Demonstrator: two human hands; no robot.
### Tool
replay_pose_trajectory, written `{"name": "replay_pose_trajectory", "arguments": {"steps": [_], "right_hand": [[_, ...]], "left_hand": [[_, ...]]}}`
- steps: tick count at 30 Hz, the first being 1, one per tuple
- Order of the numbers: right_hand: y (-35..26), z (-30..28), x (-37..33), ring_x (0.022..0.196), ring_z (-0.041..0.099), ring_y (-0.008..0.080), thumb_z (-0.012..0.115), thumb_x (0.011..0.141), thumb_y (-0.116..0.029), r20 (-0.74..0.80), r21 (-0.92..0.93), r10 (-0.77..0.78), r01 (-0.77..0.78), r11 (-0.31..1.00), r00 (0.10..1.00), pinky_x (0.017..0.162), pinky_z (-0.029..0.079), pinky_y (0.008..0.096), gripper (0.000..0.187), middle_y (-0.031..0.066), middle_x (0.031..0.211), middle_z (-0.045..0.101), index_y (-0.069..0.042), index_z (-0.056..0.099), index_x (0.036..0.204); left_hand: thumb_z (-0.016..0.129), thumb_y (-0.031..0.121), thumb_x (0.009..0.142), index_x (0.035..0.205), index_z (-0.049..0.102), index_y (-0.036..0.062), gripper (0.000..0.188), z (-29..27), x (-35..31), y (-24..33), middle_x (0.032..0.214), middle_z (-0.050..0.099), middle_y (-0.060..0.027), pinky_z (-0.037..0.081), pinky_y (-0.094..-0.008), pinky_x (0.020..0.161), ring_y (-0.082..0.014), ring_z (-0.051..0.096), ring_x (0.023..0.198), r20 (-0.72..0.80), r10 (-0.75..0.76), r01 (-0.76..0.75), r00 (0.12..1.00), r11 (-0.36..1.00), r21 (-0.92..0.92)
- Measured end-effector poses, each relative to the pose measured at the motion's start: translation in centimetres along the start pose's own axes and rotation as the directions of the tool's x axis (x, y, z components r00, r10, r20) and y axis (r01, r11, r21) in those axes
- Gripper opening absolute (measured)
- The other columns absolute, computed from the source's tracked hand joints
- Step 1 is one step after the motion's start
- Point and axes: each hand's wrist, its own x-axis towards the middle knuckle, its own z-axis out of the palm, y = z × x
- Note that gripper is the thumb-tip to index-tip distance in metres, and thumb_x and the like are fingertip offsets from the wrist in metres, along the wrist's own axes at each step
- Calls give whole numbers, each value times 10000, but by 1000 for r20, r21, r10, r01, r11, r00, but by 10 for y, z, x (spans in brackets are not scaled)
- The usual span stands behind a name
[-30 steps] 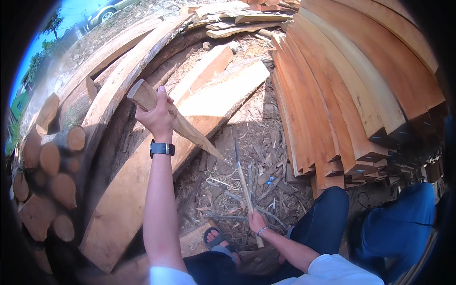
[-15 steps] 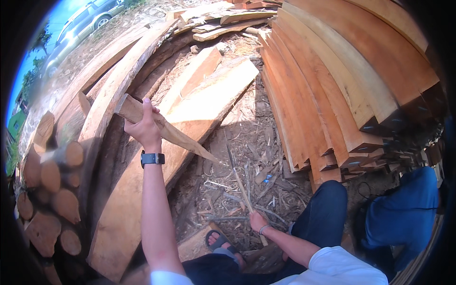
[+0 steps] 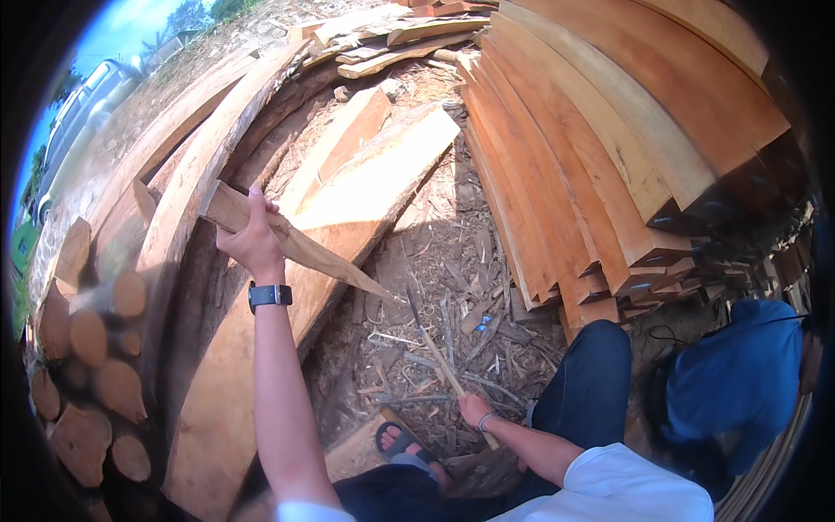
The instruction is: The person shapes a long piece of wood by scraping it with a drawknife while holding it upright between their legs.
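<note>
My left hand (image 3: 252,242), with a dark watch on its wrist, is wrapped round the thick end of a wooden stake (image 3: 326,259). The stake slants down to the right and tapers to a point. Low in the middle, my right hand (image 3: 475,409) grips the pale wooden handle of a machete (image 3: 442,364). Its narrow dark blade points up and away, the end close to the stake's tip. Whether blade and wood touch, I cannot tell. Beneath the stake lies a broad plank (image 3: 383,209), partly in bright sun.
Stacked reddish beams (image 3: 557,174) fill the right. Cut logs (image 3: 117,387) are piled at the left, beside long slabs (image 3: 204,130). Wood chips and bark (image 3: 435,261) cover the ground near my sandalled foot (image 3: 404,444). Blue cloth (image 3: 735,365) shows at lower right; a vehicle (image 3: 83,122) stands far left.
The view has turned a little, so the surroundings sit farther left. The machete's blade end has dropped slightly, nearer the level of the stake's tip. Both hands keep their hold.
</note>
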Motion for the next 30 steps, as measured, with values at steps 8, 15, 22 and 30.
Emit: {"name": "replay_pose_trajectory", "arguments": {"steps": [8, 15, 22, 30], "right_hand": [[-33, -20, 13, 512, 625, 365, 415, 998, -311, -484, 53, -168, 220, 974, 859, 531, 499, 493, 401, 239, 614, 585, 38, 548, 852], [-31, -24, -8, 621, 629, 395, 394, 1004, -305, 3, 209, 103, -101, 973, 995, 609, 489, 491, 399, 221, 652, 599, 19, 552, 833], [-54, -32, 3, 767, 629, 436, 392, 997, -315, -337, 124, -101, 151, 981, 936, 709, 497, 489, 416, 274, 737, 609, 27, 570, 842], [-55, -40, 12, 445, 588, 336, 429, 992, -302, -202, 244, -11, 61, 968, 979, 526, 497, 486, 360, 184, 563, 577, 22, 552, 894]], "left_hand": [[710, 77, 855, 813, 591, 6, 145, -3, -3, 0, 684, 645, -68, 510, -267, 537, -126, 623, 571, -13, -10, 10, 1000, 999, -33], [705, 76, 859, 825, 590, 7, 138, -2, -9, -2, 692, 649, -65, 513, -265, 544, -129, 621, 571, -2, -18, 18, 1000, 1000, -9], [700, 66, 858, 844, 586, 3, 131, -1, -7, 0, 702, 651, -72, 523, -271, 550, -133, 631, 583, 20, -18, 18, 1000, 999, -28], [684, 30, 858, 857, 573, 2, 114, 3, -13, 2, 718, 649, -81, 532, -276, 561, -140, 631, 593, 35, -31, 30, 999, 999, 15]]}}
